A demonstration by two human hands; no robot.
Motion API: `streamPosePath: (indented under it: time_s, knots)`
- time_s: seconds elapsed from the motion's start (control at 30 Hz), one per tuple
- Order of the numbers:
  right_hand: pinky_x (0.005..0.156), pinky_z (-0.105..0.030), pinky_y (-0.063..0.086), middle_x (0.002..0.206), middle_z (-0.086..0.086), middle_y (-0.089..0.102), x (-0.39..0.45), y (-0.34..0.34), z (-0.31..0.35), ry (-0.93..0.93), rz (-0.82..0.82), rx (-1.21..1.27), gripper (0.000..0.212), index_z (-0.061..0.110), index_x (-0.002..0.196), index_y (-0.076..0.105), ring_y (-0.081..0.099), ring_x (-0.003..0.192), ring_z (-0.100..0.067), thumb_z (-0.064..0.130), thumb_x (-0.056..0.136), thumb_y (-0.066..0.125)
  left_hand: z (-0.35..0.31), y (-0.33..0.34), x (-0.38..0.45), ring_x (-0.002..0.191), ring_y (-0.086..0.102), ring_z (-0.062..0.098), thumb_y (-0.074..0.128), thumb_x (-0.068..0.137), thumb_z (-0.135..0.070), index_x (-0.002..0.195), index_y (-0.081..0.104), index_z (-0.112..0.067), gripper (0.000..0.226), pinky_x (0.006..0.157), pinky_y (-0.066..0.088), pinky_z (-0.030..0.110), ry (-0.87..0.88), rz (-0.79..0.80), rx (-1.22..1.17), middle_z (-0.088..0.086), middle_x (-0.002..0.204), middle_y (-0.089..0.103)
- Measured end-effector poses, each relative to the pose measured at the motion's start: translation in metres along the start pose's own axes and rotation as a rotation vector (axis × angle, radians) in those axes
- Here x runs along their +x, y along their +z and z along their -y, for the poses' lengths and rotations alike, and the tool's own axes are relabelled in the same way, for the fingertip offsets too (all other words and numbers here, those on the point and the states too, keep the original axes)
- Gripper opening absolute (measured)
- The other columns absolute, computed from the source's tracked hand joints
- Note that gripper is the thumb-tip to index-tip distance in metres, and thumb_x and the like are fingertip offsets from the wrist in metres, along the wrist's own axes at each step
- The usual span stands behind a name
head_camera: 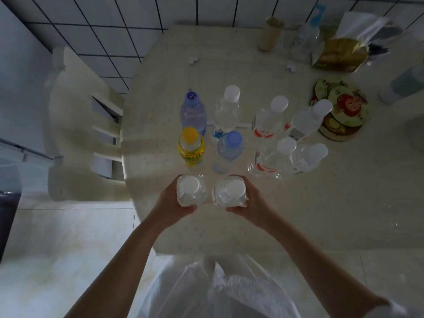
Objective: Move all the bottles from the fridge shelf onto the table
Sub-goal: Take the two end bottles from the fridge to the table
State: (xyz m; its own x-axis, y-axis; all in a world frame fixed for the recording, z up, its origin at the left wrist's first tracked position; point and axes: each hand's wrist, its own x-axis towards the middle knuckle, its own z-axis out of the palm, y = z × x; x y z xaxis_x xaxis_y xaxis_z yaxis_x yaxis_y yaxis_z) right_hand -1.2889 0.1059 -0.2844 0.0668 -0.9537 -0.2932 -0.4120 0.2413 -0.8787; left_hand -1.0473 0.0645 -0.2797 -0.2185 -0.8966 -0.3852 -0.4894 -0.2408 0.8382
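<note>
Cream plastic chair (75,134) far left, pushed against table edge, over pale floor tiles. Dark-grouted white wall tiles up top.

Pale speckled table (321,214) w/ bottles grouped near centre, all upright. Left column: clear bottle w/ lilac cap (192,111) at back, yellow bottle w/ orange cap (191,146) just in front. Next column: clear bottle w/ white cap (227,111) at back, blue-capped bottle (229,150) in front. Further right, four white-capped clear bottles (289,136) packed close in two rows, some w/ red-white labels.

Near table edge, two more white-capped bottles, side by side, almost touching. Left hand (169,203) wrapped round left held bottle (190,191), fingers curled on far side, thumb on near side. Right hand (252,203) wrapped likewise round right held bottle (230,191). Both grips closed on bottles; can't tell if bases touch tabletop or sit just above it.

Right of bottle group: round cartoon coasters (341,111), stacked and overlapping, touching rightmost bottles in view. Back of table: cardboard tube (270,34) upright, clear crumpled plastic beside it, gold-green packet (339,55) w/ white bag behind. Blurred pale-blue container (401,86) at far right edge.

Bottom centre: white garment (218,290) below forearms. Fridge shelf not in view.
</note>
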Motion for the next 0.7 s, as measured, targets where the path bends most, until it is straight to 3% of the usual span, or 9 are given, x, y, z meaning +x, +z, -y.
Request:
streamPosePath:
  time_s: [0.13, 0.2, 0.27, 0.33, 0.4, 0.53, 0.63, 0.7]
  knots:
    - [0.083, -0.002, 0.040, 0.110, 0.001, 0.059, -0.003, 0.008, -0.002, -0.013, -0.067, 0.023, 0.075, 0.012, 0.126, 0.046, 0.055, 0.101, -0.005, -0.002, 0.063, 0.083, 0.010, 0.004, -0.009, 0.100, 0.059, 0.016, 0.085, 0.065, 0.001, 0.119, 0.050, -0.027, 0.070, 0.074, 0.045, 0.004, -0.007, -0.061, -0.094, -0.007, 0.105, 0.062]
    - [0.084, -0.005, 0.043, 0.111, 0.002, 0.059, -0.008, 0.011, -0.002, -0.017, -0.094, 0.043, 0.073, 0.015, 0.126, 0.046, 0.056, 0.103, -0.010, -0.002, 0.065, 0.082, 0.013, 0.003, -0.015, 0.106, 0.059, 0.015, 0.087, 0.065, -0.008, 0.123, 0.051, -0.028, 0.071, 0.081, 0.048, 0.010, 0.018, -0.076, -0.111, -0.004, 0.111, 0.064]
    - [0.088, -0.017, 0.049, 0.116, 0.002, 0.059, -0.013, 0.015, -0.001, 0.006, -0.120, 0.078, 0.073, 0.024, 0.127, 0.046, 0.058, 0.108, -0.015, 0.009, 0.066, 0.083, 0.012, 0.000, -0.020, 0.109, 0.060, 0.012, 0.087, 0.067, -0.017, 0.126, 0.052, -0.027, 0.069, 0.086, 0.052, 0.023, 0.020, -0.073, -0.126, -0.006, 0.117, 0.063]
    - [0.090, -0.034, 0.053, 0.120, 0.006, 0.058, -0.019, 0.019, 0.000, 0.041, -0.175, 0.146, 0.068, 0.040, 0.121, 0.047, 0.059, 0.115, -0.020, 0.023, 0.065, 0.080, 0.010, -0.004, -0.030, 0.101, 0.064, 0.005, 0.082, 0.075, -0.011, 0.123, 0.053, -0.025, 0.058, 0.083, 0.053, 0.020, 0.021, -0.105, -0.135, -0.010, 0.118, 0.062]
    - [0.090, -0.040, 0.053, 0.122, 0.002, 0.057, -0.027, 0.021, 0.000, 0.054, -0.223, 0.172, 0.062, 0.035, 0.120, 0.046, 0.059, 0.114, -0.025, 0.018, 0.068, 0.076, 0.010, -0.006, -0.041, 0.093, 0.067, 0.001, 0.076, 0.080, -0.006, 0.123, 0.054, -0.019, 0.050, 0.083, 0.053, 0.018, 0.042, -0.154, -0.137, -0.005, 0.116, 0.065]
    - [0.085, -0.034, 0.053, 0.116, -0.007, 0.058, -0.051, 0.024, -0.007, 0.025, -0.243, 0.172, 0.056, 0.018, 0.118, 0.047, 0.061, 0.106, -0.029, -0.008, 0.074, 0.072, 0.017, 0.003, -0.075, 0.091, 0.069, 0.002, 0.070, 0.085, -0.005, 0.119, 0.059, -0.012, 0.036, 0.085, 0.054, 0.018, 0.039, -0.229, -0.111, 0.001, 0.102, 0.071]
    - [0.076, -0.016, 0.052, 0.110, -0.006, 0.061, -0.083, 0.026, -0.015, 0.015, -0.163, 0.160, 0.049, 0.017, 0.115, 0.051, 0.062, 0.100, -0.024, -0.008, 0.077, 0.069, 0.020, 0.024, -0.114, 0.088, 0.071, 0.009, 0.066, 0.087, -0.002, 0.108, 0.064, -0.013, 0.024, 0.080, 0.052, 0.013, 0.037, -0.288, -0.098, 0.003, 0.090, 0.075]
    - [0.077, -0.014, 0.053, 0.106, -0.005, 0.064, -0.109, 0.028, -0.019, 0.016, -0.083, 0.160, 0.045, 0.016, 0.114, 0.054, 0.063, 0.098, -0.021, -0.007, 0.079, 0.068, 0.024, 0.039, -0.142, 0.085, 0.070, 0.008, 0.064, 0.087, -0.001, 0.105, 0.065, -0.015, 0.023, 0.078, 0.052, 0.014, 0.037, -0.363, -0.095, -0.001, 0.084, 0.075]
